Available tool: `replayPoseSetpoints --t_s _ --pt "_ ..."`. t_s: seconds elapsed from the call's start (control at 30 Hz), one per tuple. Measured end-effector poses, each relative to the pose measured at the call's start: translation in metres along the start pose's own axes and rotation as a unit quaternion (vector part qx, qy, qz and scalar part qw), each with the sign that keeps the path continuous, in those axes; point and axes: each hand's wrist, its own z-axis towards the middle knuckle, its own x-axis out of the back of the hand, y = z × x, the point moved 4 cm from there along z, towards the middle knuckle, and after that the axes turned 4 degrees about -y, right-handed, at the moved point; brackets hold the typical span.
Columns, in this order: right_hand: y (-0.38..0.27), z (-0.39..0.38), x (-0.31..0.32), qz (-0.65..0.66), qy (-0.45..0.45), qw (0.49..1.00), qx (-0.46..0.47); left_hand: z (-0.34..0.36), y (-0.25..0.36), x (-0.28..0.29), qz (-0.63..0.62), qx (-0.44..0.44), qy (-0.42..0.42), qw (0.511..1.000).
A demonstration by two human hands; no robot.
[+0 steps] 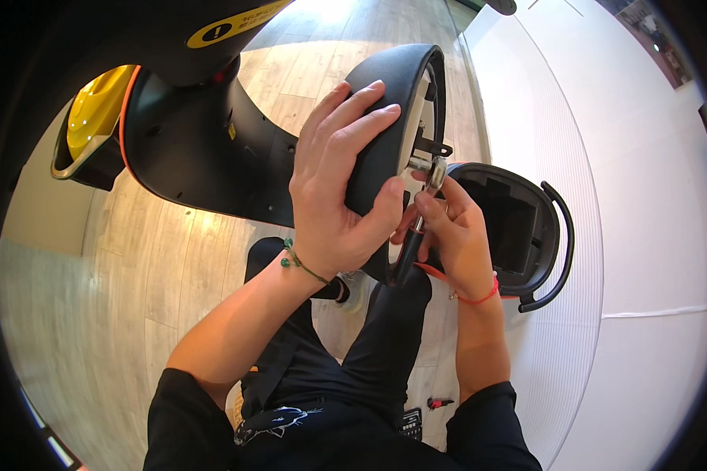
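Note:
A black padded seat (373,165) stands tilted on edge in front of me, its pale underside with metal fittings turned to the right. My left hand (342,169) holds it, fingers spread across the padding and thumb at the rim. In my right hand (452,228) is a ratchet wrench (436,174) with a chrome head and a dark grip. Its head meets a metal fitting on the seat's underside, beside a small black bracket (434,147). My fingers and the rim hide part of the wrench.
A black machine body (204,149) with orange trim rises at left, beside a holder with a yellow object (98,114). To the right sits a black shell (518,177) with a curved handle (564,243). A red-and-black tool (440,403) and a tool case (411,422) lie on the floor.

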Motion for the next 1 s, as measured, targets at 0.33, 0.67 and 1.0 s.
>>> replayPoseSetpoints --t_s 0.33,0.67,1.0 --pt "0.033 0.03 0.016 -0.284 0.228 0.887 0.284 0.0 0.001 -0.006 -0.003 0.005 -0.009 1.0" --pt "0.034 0.012 0.016 -0.036 0.177 0.975 0.129 -0.003 -0.005 -0.008 -0.025 0.007 -0.018 0.999" --pt "0.021 0.008 0.005 0.253 0.05 0.958 0.123 -0.003 -0.006 -0.008 -0.062 0.022 -0.018 0.998"
